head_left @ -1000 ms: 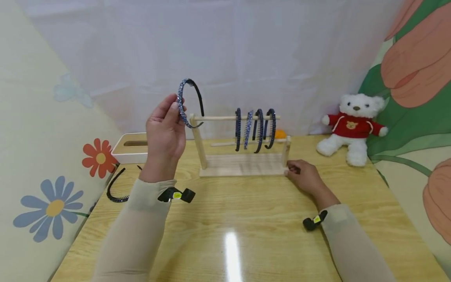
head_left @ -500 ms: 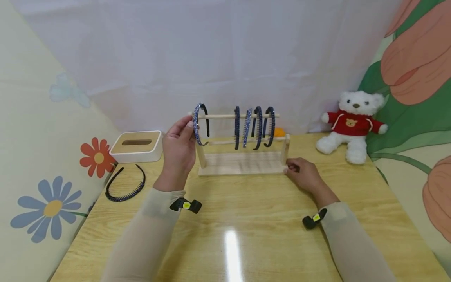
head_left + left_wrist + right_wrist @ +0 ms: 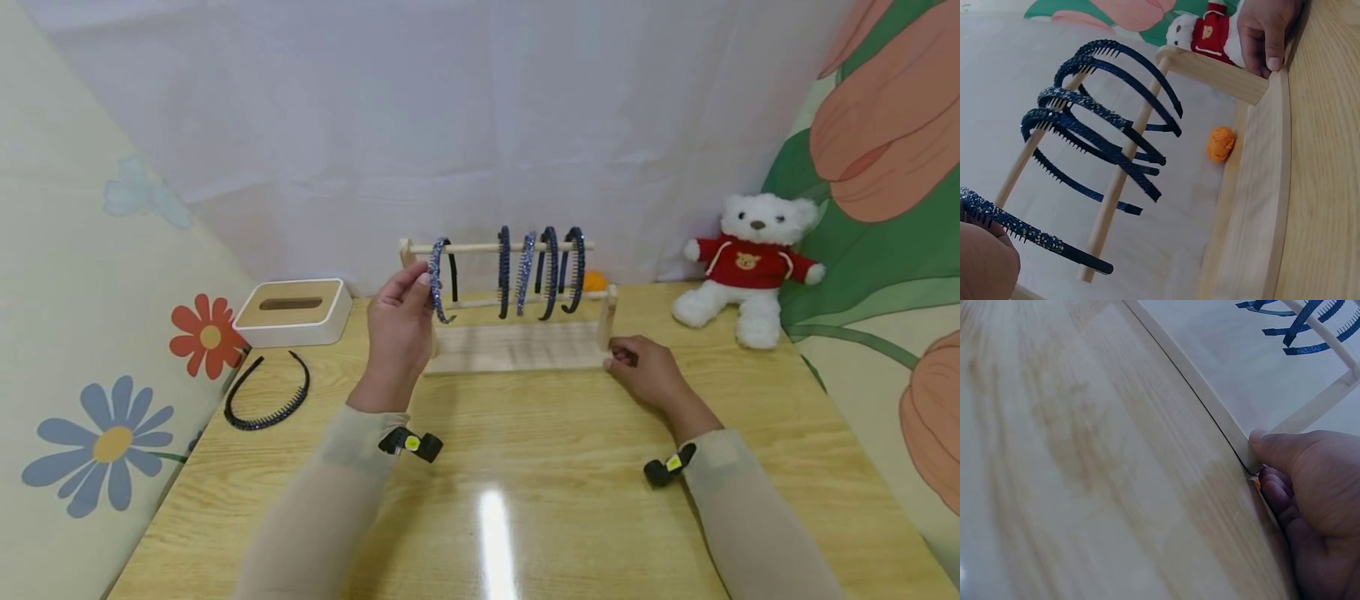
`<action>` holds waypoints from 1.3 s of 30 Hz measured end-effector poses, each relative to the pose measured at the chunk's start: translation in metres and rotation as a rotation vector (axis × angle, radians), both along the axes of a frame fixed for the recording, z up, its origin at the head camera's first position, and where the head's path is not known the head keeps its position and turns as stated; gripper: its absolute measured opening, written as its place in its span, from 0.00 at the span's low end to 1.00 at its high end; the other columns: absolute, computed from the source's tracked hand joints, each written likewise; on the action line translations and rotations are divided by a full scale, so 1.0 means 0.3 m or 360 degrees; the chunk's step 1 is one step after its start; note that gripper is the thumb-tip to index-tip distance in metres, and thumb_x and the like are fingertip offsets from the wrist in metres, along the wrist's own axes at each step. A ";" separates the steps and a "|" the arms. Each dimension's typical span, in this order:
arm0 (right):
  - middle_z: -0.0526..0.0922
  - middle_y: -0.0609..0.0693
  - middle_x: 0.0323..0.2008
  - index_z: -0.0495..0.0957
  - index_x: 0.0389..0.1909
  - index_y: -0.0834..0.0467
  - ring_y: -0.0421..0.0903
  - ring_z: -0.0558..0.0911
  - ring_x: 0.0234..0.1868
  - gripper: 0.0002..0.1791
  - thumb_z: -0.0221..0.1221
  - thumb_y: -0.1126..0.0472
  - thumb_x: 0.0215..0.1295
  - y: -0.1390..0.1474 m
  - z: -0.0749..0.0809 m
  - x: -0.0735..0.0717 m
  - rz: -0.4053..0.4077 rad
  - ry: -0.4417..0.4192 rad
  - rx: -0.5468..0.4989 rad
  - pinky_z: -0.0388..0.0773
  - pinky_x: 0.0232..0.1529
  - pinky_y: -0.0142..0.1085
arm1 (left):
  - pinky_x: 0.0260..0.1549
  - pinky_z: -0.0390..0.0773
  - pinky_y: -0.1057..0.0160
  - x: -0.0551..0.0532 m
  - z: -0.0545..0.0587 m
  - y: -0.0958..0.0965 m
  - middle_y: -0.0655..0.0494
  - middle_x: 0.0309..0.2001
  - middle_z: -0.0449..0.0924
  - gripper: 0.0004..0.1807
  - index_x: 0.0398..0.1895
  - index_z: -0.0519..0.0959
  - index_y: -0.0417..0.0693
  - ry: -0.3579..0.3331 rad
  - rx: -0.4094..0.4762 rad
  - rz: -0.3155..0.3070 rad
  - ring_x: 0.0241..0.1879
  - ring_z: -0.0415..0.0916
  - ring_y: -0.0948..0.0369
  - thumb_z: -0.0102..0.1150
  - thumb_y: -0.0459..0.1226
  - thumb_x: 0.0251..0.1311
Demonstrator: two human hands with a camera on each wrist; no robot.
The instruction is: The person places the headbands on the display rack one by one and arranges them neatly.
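Observation:
In the head view my left hand point(image 3: 399, 327) pinches a glittery blue headband point(image 3: 436, 287) between thumb and fingers. That headband is over the upper bar of a wooden rack point(image 3: 517, 348), near its left end. Several dark blue headbands point(image 3: 1079, 128) with comb teeth hang side by side farther right on the bars, one of them brighter and sparkly. My right hand point(image 3: 647, 373) grips the front right corner of the rack's base, thumb on the edge in the right wrist view, fingers curled beneath and partly hidden.
Another dark headband point(image 3: 266, 421) lies on the table at left, in front of a white tissue box point(image 3: 330, 325) with a wood-look lid. A white teddy bear point(image 3: 750, 271) in a red sweater sits at right. An orange yarn ball point(image 3: 1220, 144) lies behind the rack.
My left hand has come down and to the right, bringing the glittery headband from above the rack's left end onto the upper bar. My right hand has stayed at the base corner.

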State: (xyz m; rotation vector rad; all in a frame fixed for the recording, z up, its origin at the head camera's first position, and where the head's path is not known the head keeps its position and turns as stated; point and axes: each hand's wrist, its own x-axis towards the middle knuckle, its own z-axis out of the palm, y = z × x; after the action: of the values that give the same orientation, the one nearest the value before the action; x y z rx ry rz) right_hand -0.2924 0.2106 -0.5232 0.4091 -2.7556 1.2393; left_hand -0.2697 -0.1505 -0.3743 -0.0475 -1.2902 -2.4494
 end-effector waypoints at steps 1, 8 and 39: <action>0.88 0.63 0.52 0.84 0.62 0.66 0.58 0.87 0.53 0.20 0.69 0.61 0.75 0.000 0.001 0.001 -0.0001 -0.0006 0.0001 0.84 0.60 0.53 | 0.42 0.85 0.70 -0.002 -0.005 0.007 0.56 0.38 0.88 0.20 0.37 0.90 0.48 -0.0003 -0.0005 -0.0004 0.36 0.83 0.64 0.54 0.19 0.76; 0.88 0.63 0.53 0.83 0.63 0.66 0.58 0.87 0.53 0.21 0.69 0.61 0.75 0.003 0.003 0.001 0.0001 -0.0010 -0.0004 0.84 0.60 0.54 | 0.48 0.87 0.68 -0.022 -0.020 0.059 0.57 0.40 0.88 0.18 0.39 0.88 0.49 -0.0006 -0.0068 -0.0066 0.40 0.84 0.63 0.55 0.20 0.77; 0.88 0.64 0.53 0.83 0.64 0.67 0.58 0.88 0.53 0.21 0.69 0.63 0.74 -0.002 -0.007 0.003 -0.0010 -0.0021 -0.0055 0.85 0.59 0.52 | 0.46 0.85 0.70 -0.045 -0.034 0.120 0.58 0.44 0.88 0.10 0.49 0.86 0.45 -0.0083 -0.0167 -0.0163 0.42 0.82 0.64 0.58 0.24 0.78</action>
State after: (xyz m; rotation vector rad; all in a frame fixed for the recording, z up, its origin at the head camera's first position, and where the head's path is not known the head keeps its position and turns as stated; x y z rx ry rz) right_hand -0.2916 0.2100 -0.5252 0.3901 -2.7396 1.2909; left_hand -0.2832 -0.1146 -0.3843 -0.0793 -1.4726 -2.4808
